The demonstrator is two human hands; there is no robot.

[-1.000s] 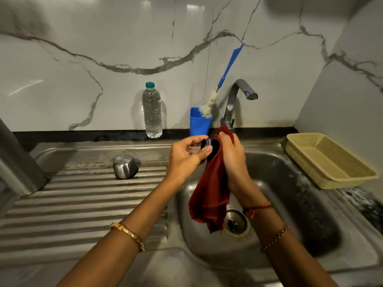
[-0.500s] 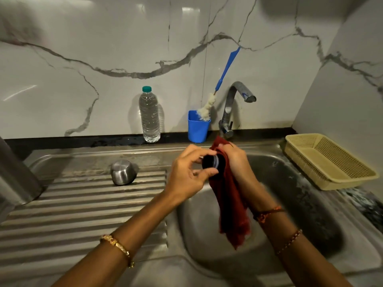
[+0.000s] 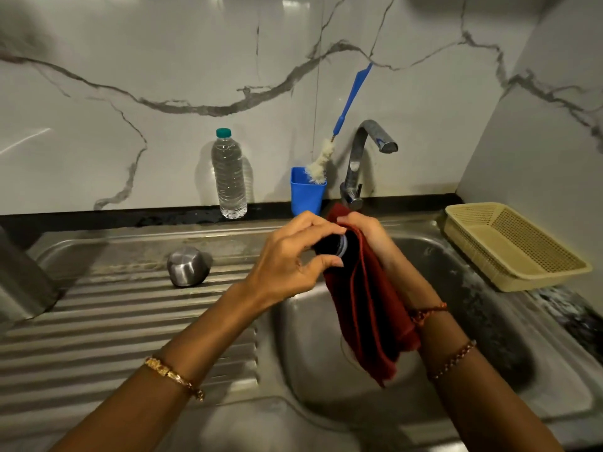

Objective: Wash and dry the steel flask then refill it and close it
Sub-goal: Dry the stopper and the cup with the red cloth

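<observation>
A small round black stopper [image 3: 329, 248], seemingly the flask's, is pinched over the steel sink [image 3: 489, 321] by the left hand [image 3: 287, 265]; soft red cloth [image 3: 368, 308] is gripped by the right hand [image 3: 365, 233].

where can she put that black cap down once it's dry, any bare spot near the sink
The ridged drainboard is mostly bare: only the steel cup near its back and the steel flask at its left edge. The yellow basket looks empty too. The back ledge is crowded: water bottle, blue holder and tap.
</observation>
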